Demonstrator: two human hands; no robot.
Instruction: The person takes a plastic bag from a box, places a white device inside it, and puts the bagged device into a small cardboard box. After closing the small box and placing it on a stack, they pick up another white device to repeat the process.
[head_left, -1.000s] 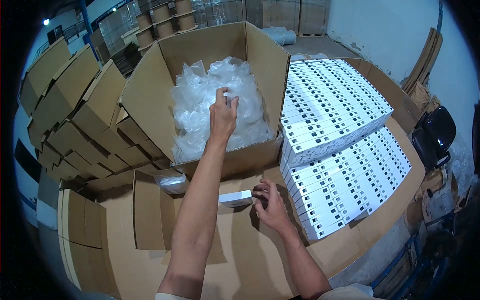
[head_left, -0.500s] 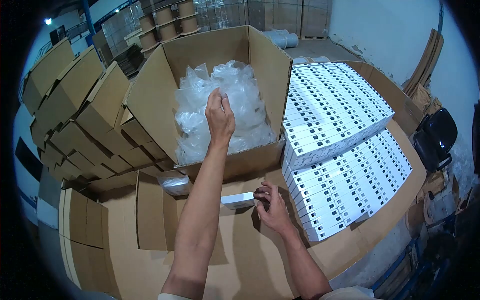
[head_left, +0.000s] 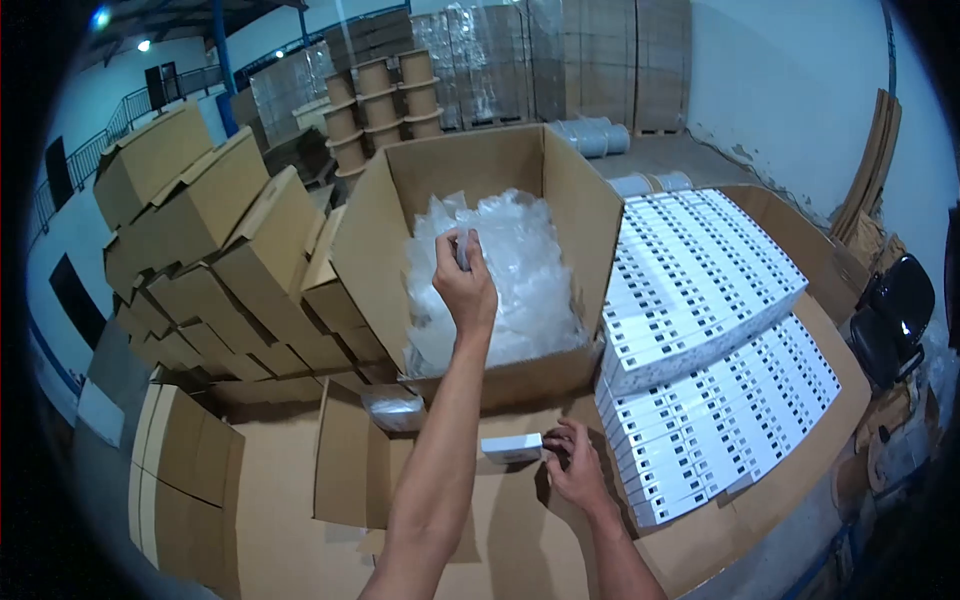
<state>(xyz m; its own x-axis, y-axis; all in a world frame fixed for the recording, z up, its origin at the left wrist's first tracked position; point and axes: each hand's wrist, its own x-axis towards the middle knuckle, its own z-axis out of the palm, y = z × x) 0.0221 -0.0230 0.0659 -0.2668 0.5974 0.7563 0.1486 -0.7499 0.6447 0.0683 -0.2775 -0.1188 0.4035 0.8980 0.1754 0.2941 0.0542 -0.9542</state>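
My left hand is raised over the big open carton, in front of the heap of clear plastic bags. Its fingers are curled toward the thumb, with a greyish see-through bit, apparently a plastic bag, between them. Lower down, my right hand has bent fingers and thumb at the right end of a small white box, over the cardboard surface. How firmly the fingertips grip that end is hard to see. The big carton stands just behind the small box.
Stacked white boxes with dark square marks stand on the right. An open brown carton and a wrapped clear packet lie left of my left forearm. Brown cartons are piled further left. A black chair stands at the far right.
The view has tilted up and shifted left. My left hand has turned and its fingers have curled around the clear plastic. My right hand stays at the small white box's end.
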